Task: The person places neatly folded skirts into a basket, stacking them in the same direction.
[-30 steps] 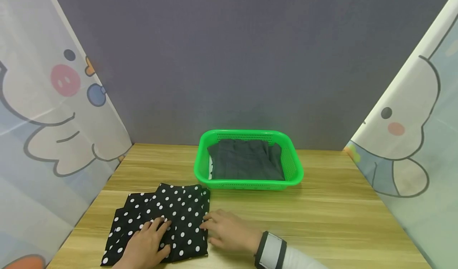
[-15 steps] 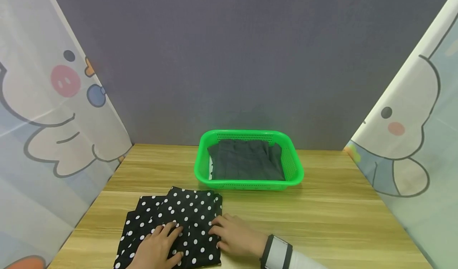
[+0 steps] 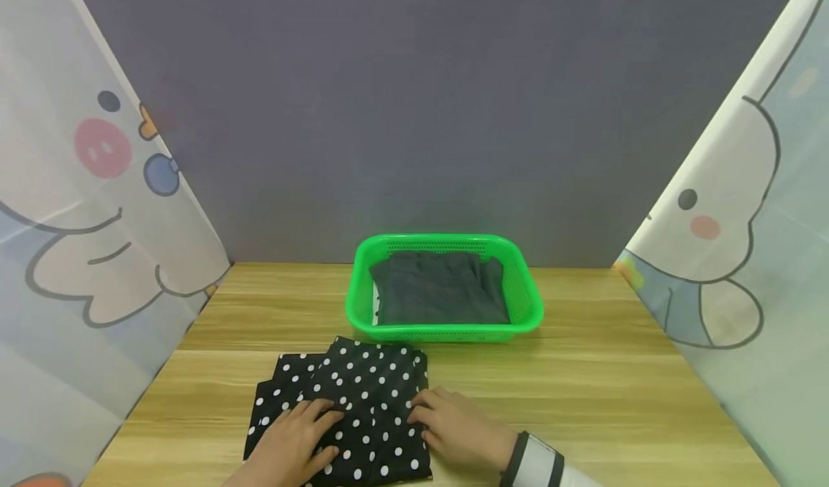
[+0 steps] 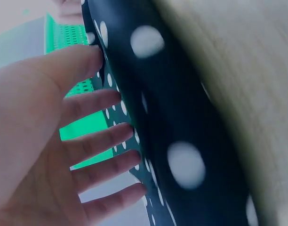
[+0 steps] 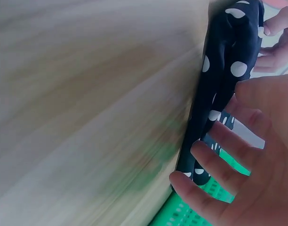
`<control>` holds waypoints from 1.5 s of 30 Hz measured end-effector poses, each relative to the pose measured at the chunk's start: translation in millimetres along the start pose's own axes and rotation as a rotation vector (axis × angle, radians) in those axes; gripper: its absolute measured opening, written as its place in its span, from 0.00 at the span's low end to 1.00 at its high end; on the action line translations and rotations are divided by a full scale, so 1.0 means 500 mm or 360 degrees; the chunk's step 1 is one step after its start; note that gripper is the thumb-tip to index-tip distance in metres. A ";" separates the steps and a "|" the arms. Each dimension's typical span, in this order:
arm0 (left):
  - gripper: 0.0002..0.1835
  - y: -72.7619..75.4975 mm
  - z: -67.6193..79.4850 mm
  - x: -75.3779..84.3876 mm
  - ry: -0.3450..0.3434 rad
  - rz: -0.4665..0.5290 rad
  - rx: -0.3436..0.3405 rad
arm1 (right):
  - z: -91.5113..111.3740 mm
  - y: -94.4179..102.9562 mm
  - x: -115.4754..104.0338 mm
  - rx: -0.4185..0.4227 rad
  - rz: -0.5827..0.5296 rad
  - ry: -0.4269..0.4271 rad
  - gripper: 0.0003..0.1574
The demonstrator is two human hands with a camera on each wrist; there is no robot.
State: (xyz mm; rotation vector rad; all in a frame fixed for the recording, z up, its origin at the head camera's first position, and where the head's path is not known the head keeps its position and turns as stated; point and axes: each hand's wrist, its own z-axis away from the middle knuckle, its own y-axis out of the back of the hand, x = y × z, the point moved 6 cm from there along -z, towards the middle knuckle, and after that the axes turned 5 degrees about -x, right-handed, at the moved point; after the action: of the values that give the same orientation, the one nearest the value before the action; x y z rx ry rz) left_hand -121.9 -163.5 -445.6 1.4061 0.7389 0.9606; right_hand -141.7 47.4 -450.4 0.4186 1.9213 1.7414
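Note:
A folded black cloth with white polka dots (image 3: 382, 401) lies flat on the table, its layers stepped at the left side. My left hand (image 3: 291, 440) rests on its left part, fingers spread and straight. At the cloth's right edge is my right hand (image 3: 463, 429), loosely bent fingertips touching the fold. The left wrist view has the fingertips (image 4: 130, 157) against the dotted fabric (image 4: 181, 117). In the right wrist view, slightly spread fingers (image 5: 219, 165) lie along the stacked fold (image 5: 224, 70), without gripping it.
Behind the cloth stands a green plastic basket (image 3: 447, 334) holding folded dark grey fabric (image 3: 440, 289), with a white dotted strip at its left. A dark grey panel (image 3: 414, 113) closes off the wooden table's (image 3: 602, 386) far edge. Cartoon-printed sheets (image 3: 725, 221) flank both sides.
Both hands and the dotted cloth have slid to the right together, ending up nearer the front of the basket. The view has shifted slightly. The basket has stayed in place.

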 end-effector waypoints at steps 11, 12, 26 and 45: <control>0.18 -0.004 -0.007 -0.001 -0.0100 0.0015 -0.0017 | 0.072 0.019 0.047 -0.0005 -0.0152 -0.0186 0.10; 0.18 -0.006 -0.009 0.004 -0.0123 0.0027 -0.0014 | 0.077 0.020 0.052 -0.0006 -0.0151 -0.0204 0.10; 0.18 -0.022 -0.045 0.067 -0.0283 0.0086 0.0030 | 0.140 0.030 0.091 0.0107 -0.0088 -0.0361 0.07; 0.17 -0.029 -0.095 0.151 -0.0413 0.0081 0.0064 | 0.217 0.044 0.134 0.0085 -0.0138 -0.0699 0.04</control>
State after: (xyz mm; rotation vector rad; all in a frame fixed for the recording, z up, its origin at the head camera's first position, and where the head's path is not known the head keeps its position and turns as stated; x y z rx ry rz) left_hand -128.1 -73.5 -453.7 1.5564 0.5334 0.7867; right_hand -138.5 176.7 -445.1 0.6659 1.6440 1.4040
